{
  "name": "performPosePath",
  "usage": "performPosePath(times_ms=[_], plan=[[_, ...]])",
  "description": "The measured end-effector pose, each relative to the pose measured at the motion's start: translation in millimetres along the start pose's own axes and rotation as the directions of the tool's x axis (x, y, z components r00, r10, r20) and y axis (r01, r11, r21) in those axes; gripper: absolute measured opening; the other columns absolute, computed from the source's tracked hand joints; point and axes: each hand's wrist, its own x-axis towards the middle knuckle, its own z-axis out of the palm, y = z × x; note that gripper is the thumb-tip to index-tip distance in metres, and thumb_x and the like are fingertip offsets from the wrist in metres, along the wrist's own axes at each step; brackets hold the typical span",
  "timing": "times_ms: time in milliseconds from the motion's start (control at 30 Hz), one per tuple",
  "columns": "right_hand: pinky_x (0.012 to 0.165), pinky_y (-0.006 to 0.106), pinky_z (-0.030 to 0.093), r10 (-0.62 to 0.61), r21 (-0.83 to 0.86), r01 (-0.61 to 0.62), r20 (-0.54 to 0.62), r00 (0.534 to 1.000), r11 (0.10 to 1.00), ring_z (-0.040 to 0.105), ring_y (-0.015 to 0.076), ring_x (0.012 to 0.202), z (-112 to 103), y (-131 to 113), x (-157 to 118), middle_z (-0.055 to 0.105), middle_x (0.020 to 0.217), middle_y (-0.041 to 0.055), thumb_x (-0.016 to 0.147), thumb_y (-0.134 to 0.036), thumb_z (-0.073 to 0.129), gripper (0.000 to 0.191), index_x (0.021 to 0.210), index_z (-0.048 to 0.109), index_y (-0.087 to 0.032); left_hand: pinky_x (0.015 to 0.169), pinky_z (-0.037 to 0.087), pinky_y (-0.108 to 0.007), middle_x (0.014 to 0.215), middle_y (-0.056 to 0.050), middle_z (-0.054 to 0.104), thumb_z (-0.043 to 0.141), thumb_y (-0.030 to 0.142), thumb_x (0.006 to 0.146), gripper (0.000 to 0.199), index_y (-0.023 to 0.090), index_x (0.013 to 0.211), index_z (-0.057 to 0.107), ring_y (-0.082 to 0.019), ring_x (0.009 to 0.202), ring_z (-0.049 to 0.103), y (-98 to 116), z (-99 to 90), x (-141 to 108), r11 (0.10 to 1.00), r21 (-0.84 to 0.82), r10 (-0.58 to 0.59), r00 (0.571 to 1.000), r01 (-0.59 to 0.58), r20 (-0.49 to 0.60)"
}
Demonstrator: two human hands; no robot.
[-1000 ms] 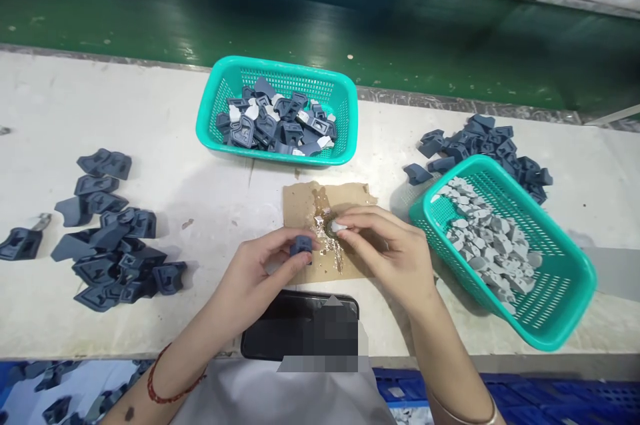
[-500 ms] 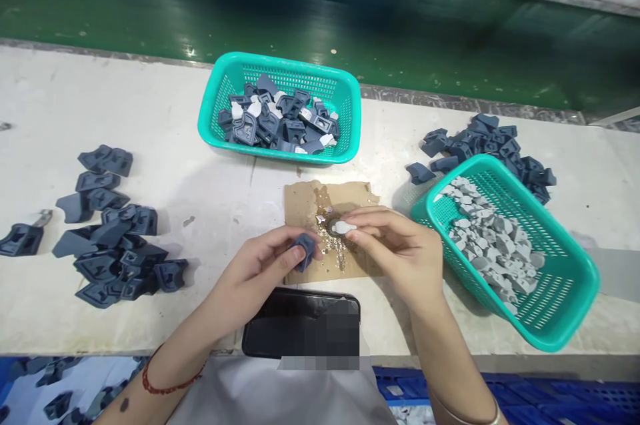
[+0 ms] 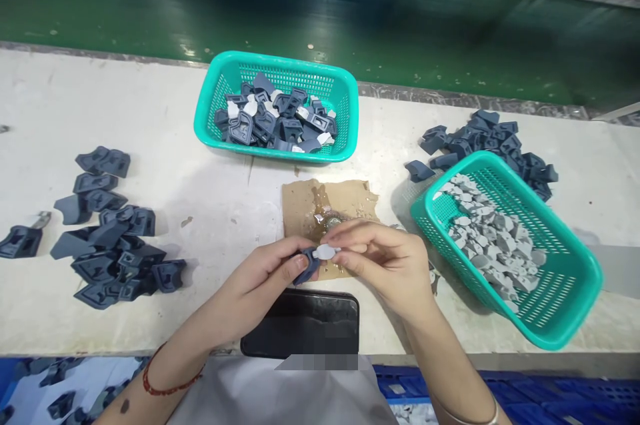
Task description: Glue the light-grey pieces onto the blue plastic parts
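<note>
**Pale piece (image 3: 326, 251) and dark part (image 3: 305, 273), end to end between two hands**

From where I stand in the room, the person's hands work low over the middle of the counter (image 3: 225, 211). The left hand (image 3: 265, 271) is closed, thumb on top, around the dark part, which shows only partly between the fingers. The right hand (image 3: 393, 259) pinches the pale piece between thumb and fingertips, its remaining fingers loosely curled. The pale piece's left end lies against the dark part; whether it is seated inside, I cannot tell.

Both parts are held above the near portion of a torn cardboard sheet (image 3: 297, 205). On the sheet, just beyond the right fingertips, is a small round object (image 3: 333, 220) amid a glistening patch. A black phone (image 3: 300, 321) lies flat on the near side, close to the left hand.

Beyond the cardboard stands a teal basket (image 3: 273, 153) of mixed dark and white components (image 3: 290, 128). To the person's right, a second basket (image 3: 570, 308), set at an angle, contains small grey pieces (image 3: 500, 241); dark parts are heaped (image 3: 493, 141) just behind it. To the left, well apart from the hands, lies another loose heap (image 3: 115, 258) of similar dark parts.
</note>
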Motion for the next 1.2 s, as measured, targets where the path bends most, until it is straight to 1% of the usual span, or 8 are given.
performPosePath(times_ms=[467,567,633,700,800,967,1100,1200], plan=[[0.081,0.025,0.061,-0.165,-0.383,0.184,0.082,0.983,0.905,0.076,0.0157,0.089,4.0,-13.6,-0.1,0.081,0.094,0.0034,0.087,-0.007,0.073,0.016,0.092,0.078,-0.021,0.075,0.043,-0.026,0.084,0.001,0.059,0.04,0.045,0.106,0.038,0.019,0.089,0.061,-0.016,0.08,0.054,-1.0,1.0,4.7,0.995,0.095,0.004,1.0,-0.004,0.001],[0.079,0.024,0.061,-0.126,-0.361,0.129,0.03,0.992,0.924,0.076,0.0155,0.088,6.6,-12.3,-0.8,0.081,0.093,0.0033,0.087,-0.008,0.074,0.015,0.092,0.079,-0.022,0.076,0.044,-0.026,0.084,0.0,0.06,0.036,0.045,0.107,0.039,0.019,0.093,0.063,-0.016,0.081,0.056,4.2,1.4,4.0,0.991,0.134,0.021,1.0,-0.02,-0.006],[0.077,0.023,0.061,-0.069,-0.297,0.058,-0.027,0.997,0.953,0.076,0.0149,0.088,7.8,-11.1,-1.7,0.08,0.094,0.0022,0.086,-0.01,0.076,0.014,0.091,0.079,-0.023,0.082,0.047,-0.028,0.095,-0.001,0.065,0.038,0.045,0.107,0.035,0.021,0.106,0.063,-0.018,0.089,0.06,11.2,1.0,1.6,0.974,0.223,0.049,0.998,-0.042,-0.028],[0.077,0.022,0.061,-0.018,-0.231,0.0,-0.076,0.997,0.973,0.076,0.0145,0.09,8.6,-10.8,-3.2,0.08,0.095,0.0011,0.086,-0.013,0.077,0.013,0.091,0.079,-0.025,0.087,0.049,-0.031,0.107,-0.004,0.067,0.043,0.045,0.105,0.031,0.023,0.119,0.059,-0.021,0.096,0.063,18.9,-0.4,-2.3,0.93,0.363,0.069,0.997,-0.053,-0.031],[0.076,0.022,0.06,0.041,-0.193,-0.056,-0.079,0.996,0.98,0.075,0.0138,0.088,8.5,-14.0,-5.4,0.08,0.096,0.0007,0.086,-0.016,0.077,0.009,0.089,0.077,-0.024,0.087,0.051,-0.035,0.103,-0.006,0.069,0.043,0.043,0.105,0.028,0.023,0.115,0.058,-0.024,0.093,0.066,26.6,-3.3,-8.0,0.841,0.537,0.053,0.998,-0.064,0.036],[0.068,0.022,0.056,0.162,-0.381,-0.11,0.106,0.981,0.918,0.071,0.0129,0.077,1.0,-31.4,-3.7,0.076,0.089,-0.0009,0.095,-0.025,0.069,0.005,0.099,0.069,-0.023,0.085,0.054,-0.034,0.101,-0.006,0.07,0.037,0.04,0.106,0.028,0.023,0.11,0.059,-0.024,0.092,0.069,27.2,-4.4,-11.7,0.799,0.588,0.064,0.99,-0.127,0.127],[0.077,0.033,0.054,0.144,-0.664,0.142,0.357,0.923,0.734,0.069,0.0213,0.087,-2.9,-44.3,0.6,0.072,0.094,0.0069,0.106,-0.027,0.049,0.018,0.101,0.063,-0.018,0.089,0.053,-0.033,0.111,-0.005,0.071,0.034,0.04,0.108,0.028,0.024,0.113,0.056,-0.022,0.098,0.069,27.3,-4.1,-13.5,0.802,0.571,0.09,0.981,-0.173,0.171],[0.074,0.036,0.051,0.125,-0.72,0.283,0.456,0.881,0.634,0.065,0.0242,0.082,-0.6,-46.5,1.0,0.066,0.084,0.0087,0.109,-0.025,0.034,0.032,0.089,0.058,-0.017,0.091,0.052,-0.034,0.114,-0.006,0.07,0.032,0.04,0.108,0.028,0.023,0.111,0.055,-0.023,0.103,0.069,28.3,-4.6,-14.4,0.776,0.596,0.117,0.976,-0.205,0.183]])
